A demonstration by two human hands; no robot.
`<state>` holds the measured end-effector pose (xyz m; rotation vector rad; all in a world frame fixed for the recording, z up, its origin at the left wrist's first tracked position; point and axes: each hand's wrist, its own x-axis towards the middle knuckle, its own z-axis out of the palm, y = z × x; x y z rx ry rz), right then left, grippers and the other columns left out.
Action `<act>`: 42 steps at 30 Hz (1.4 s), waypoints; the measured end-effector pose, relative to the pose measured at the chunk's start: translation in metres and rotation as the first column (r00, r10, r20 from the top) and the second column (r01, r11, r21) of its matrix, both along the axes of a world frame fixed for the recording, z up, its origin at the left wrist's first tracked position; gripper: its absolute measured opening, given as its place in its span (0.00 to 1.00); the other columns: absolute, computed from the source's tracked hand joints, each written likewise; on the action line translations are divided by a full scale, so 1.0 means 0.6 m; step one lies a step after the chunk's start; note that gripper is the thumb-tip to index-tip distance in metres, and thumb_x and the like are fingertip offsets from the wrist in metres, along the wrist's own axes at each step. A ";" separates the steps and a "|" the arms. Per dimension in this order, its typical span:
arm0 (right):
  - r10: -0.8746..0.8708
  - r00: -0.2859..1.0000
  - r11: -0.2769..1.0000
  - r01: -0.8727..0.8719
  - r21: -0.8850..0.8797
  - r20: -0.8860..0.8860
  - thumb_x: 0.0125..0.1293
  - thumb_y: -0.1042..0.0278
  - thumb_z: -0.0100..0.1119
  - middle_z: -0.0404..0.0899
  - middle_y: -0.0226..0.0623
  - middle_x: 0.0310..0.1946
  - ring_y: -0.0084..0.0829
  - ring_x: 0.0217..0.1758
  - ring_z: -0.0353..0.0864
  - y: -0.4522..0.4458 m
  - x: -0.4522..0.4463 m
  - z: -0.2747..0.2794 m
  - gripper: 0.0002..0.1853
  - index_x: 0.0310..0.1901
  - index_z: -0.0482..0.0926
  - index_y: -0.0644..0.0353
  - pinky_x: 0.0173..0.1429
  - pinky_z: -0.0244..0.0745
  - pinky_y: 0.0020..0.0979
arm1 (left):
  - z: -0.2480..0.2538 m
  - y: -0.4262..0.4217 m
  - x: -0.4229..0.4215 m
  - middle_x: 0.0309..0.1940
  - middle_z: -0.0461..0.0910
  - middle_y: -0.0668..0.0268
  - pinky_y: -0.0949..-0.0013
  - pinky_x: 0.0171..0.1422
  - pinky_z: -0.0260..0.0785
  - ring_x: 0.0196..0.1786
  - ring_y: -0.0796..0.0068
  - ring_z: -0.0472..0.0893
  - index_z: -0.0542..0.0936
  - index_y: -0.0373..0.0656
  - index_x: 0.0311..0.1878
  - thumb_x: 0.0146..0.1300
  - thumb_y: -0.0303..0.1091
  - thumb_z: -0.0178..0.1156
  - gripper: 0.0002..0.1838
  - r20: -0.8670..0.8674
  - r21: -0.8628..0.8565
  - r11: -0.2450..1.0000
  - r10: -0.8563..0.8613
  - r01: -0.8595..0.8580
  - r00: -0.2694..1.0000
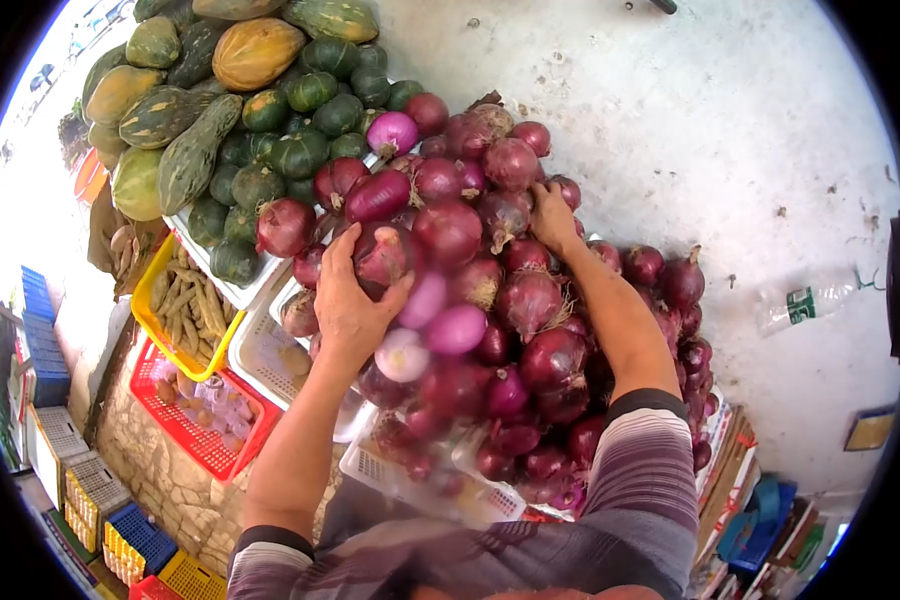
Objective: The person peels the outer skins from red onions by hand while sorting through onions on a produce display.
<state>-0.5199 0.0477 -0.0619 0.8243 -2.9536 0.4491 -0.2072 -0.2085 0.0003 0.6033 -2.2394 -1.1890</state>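
A tall heap of red onions [448, 232] fills the middle in front of me. My left hand [348, 305] is closed round a large red onion [382, 255] at the heap's left side, thumb toward the right. My right hand [553, 220] reaches to the far right of the heap, its fingers curled against a red onion [567, 192]; the fingertips are partly hidden. Between my arms lie a pale, peeled-looking onion [402, 355] and brighter purple onions [456, 329], somewhat blurred.
Green and yellow pumpkins [260, 55] are piled at upper left. A yellow basket [192, 368] of brown roots and a red basket [262, 430] stand at left. White crates [365, 462] hold the onions. A plastic bottle [805, 303] lies at right. Blue and yellow crates [135, 540] stand lower left.
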 end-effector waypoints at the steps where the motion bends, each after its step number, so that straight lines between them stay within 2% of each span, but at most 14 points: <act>1: -0.031 1.000 0.999 0.031 -0.011 0.001 0.60 0.67 0.70 0.71 0.60 0.65 0.62 0.63 0.78 -0.003 0.010 0.026 0.32 0.68 0.76 0.54 0.67 0.77 0.51 | 0.002 0.000 -0.003 0.68 0.73 0.50 0.51 0.74 0.67 0.71 0.48 0.74 0.70 0.41 0.74 0.52 0.44 0.79 0.47 -0.004 0.005 1.000 0.000 0.000 1.000; 4: 0.041 0.998 0.998 -0.043 -0.041 -0.048 0.59 0.62 0.73 0.72 0.57 0.66 0.59 0.66 0.77 0.029 0.026 0.068 0.32 0.67 0.78 0.55 0.71 0.75 0.48 | -0.003 -0.002 -0.004 0.69 0.73 0.51 0.51 0.75 0.67 0.72 0.48 0.73 0.70 0.42 0.74 0.53 0.45 0.79 0.46 -0.020 -0.027 1.000 -0.002 0.002 1.000; 7: 0.205 0.977 0.939 -0.177 -0.294 0.066 0.64 0.59 0.71 0.75 0.55 0.68 0.50 0.69 0.77 0.084 0.018 0.101 0.31 0.68 0.79 0.58 0.74 0.71 0.42 | 0.004 -0.001 -0.003 0.70 0.73 0.51 0.51 0.75 0.67 0.72 0.48 0.73 0.70 0.43 0.74 0.53 0.46 0.78 0.46 -0.003 -0.014 1.000 0.002 -0.002 1.000; 10: 0.156 0.880 0.861 0.102 -0.498 0.449 0.71 0.60 0.66 0.79 0.52 0.67 0.41 0.70 0.77 0.118 0.029 0.109 0.27 0.68 0.79 0.62 0.76 0.68 0.37 | 0.004 -0.001 -0.003 0.69 0.73 0.52 0.51 0.75 0.67 0.72 0.48 0.73 0.70 0.44 0.74 0.53 0.45 0.78 0.46 0.001 0.007 1.000 0.001 -0.001 1.000; 13: 0.104 0.820 0.788 0.277 -0.550 0.562 0.75 0.59 0.62 0.82 0.49 0.64 0.36 0.71 0.76 0.126 0.047 0.114 0.25 0.68 0.79 0.64 0.75 0.68 0.36 | 0.003 -0.001 -0.003 0.69 0.73 0.51 0.51 0.75 0.67 0.72 0.48 0.73 0.70 0.44 0.74 0.52 0.45 0.78 0.46 0.001 0.004 1.000 0.007 -0.007 1.000; 16: 0.072 0.939 0.912 0.074 -0.403 0.336 0.78 0.57 0.60 0.84 0.52 0.62 0.43 0.65 0.83 0.133 0.046 0.098 0.23 0.65 0.81 0.64 0.71 0.73 0.37 | 0.002 0.001 -0.003 0.69 0.73 0.51 0.50 0.75 0.67 0.72 0.48 0.73 0.69 0.44 0.74 0.53 0.45 0.78 0.46 -0.003 -0.008 1.000 0.004 -0.004 1.000; 22: -0.096 0.992 0.993 0.101 0.058 -0.087 0.77 0.54 0.59 0.83 0.59 0.55 0.60 0.54 0.84 0.097 0.081 0.113 0.21 0.58 0.83 0.63 0.60 0.79 0.46 | -0.005 -0.001 -0.005 0.68 0.73 0.49 0.50 0.75 0.67 0.71 0.46 0.74 0.69 0.42 0.74 0.53 0.44 0.78 0.47 -0.040 -0.027 1.000 -0.010 0.009 0.999; 25: 0.005 0.996 0.990 0.008 -0.143 0.094 0.72 0.50 0.65 0.84 0.60 0.55 0.59 0.57 0.83 0.036 0.115 0.157 0.28 0.64 0.80 0.64 0.62 0.78 0.46 | -0.007 -0.001 -0.005 0.68 0.74 0.49 0.50 0.74 0.67 0.71 0.46 0.74 0.69 0.42 0.74 0.53 0.44 0.78 0.47 -0.046 -0.032 0.999 -0.006 0.005 0.999; 28: 0.145 0.965 0.989 -0.132 -0.073 0.217 0.68 0.45 0.69 0.85 0.58 0.48 0.51 0.52 0.86 -0.024 0.143 0.173 0.38 0.72 0.72 0.61 0.56 0.78 0.44 | -0.007 -0.001 -0.004 0.68 0.74 0.49 0.50 0.74 0.67 0.71 0.46 0.74 0.69 0.42 0.75 0.53 0.44 0.78 0.47 -0.056 -0.037 0.999 0.000 -0.002 0.998; 31: 0.114 0.894 0.993 -0.088 -0.080 0.434 0.63 0.39 0.72 0.84 0.57 0.53 0.46 0.57 0.85 -0.052 0.145 0.169 0.54 0.79 0.58 0.66 0.60 0.77 0.42 | -0.007 0.001 -0.004 0.68 0.74 0.49 0.50 0.74 0.67 0.70 0.46 0.74 0.69 0.42 0.75 0.53 0.44 0.78 0.47 -0.043 -0.037 0.999 0.001 -0.002 0.999; 34: 0.299 0.831 0.890 -0.065 -0.452 0.469 0.60 0.36 0.74 0.83 0.54 0.56 0.40 0.60 0.82 -0.054 0.102 0.105 0.61 0.80 0.52 0.71 0.65 0.75 0.38 | -0.003 0.001 -0.003 0.68 0.74 0.49 0.50 0.74 0.67 0.70 0.47 0.74 0.69 0.43 0.75 0.53 0.43 0.78 0.47 -0.028 -0.016 1.000 0.011 -0.012 1.000; 37: 0.235 0.790 0.935 -0.026 -0.352 0.566 0.61 0.47 0.73 0.85 0.51 0.56 0.43 0.60 0.84 -0.085 0.120 0.170 0.36 0.63 0.79 0.67 0.69 0.75 0.39 | -0.003 0.006 -0.003 0.68 0.73 0.50 0.50 0.74 0.67 0.70 0.47 0.74 0.69 0.43 0.75 0.53 0.43 0.78 0.46 -0.022 -0.016 1.000 0.015 -0.015 1.000; 41: 0.142 0.842 0.945 0.041 -0.325 0.521 0.63 0.55 0.71 0.87 0.46 0.53 0.37 0.56 0.86 -0.074 0.091 0.144 0.29 0.61 0.81 0.67 0.62 0.79 0.38 | -0.006 0.003 -0.003 0.68 0.73 0.50 0.51 0.74 0.67 0.71 0.47 0.74 0.69 0.43 0.75 0.53 0.44 0.78 0.46 -0.021 -0.026 1.000 0.011 -0.011 1.000; 42: 0.215 0.682 0.857 0.212 -0.470 0.699 0.64 0.59 0.71 0.87 0.44 0.49 0.34 0.47 0.87 -0.058 0.068 0.130 0.31 0.65 0.77 0.69 0.51 0.83 0.36 | -0.005 0.002 -0.002 0.68 0.73 0.50 0.52 0.74 0.67 0.70 0.48 0.74 0.68 0.43 0.75 0.54 0.43 0.78 0.46 -0.018 -0.031 0.999 0.008 -0.009 1.000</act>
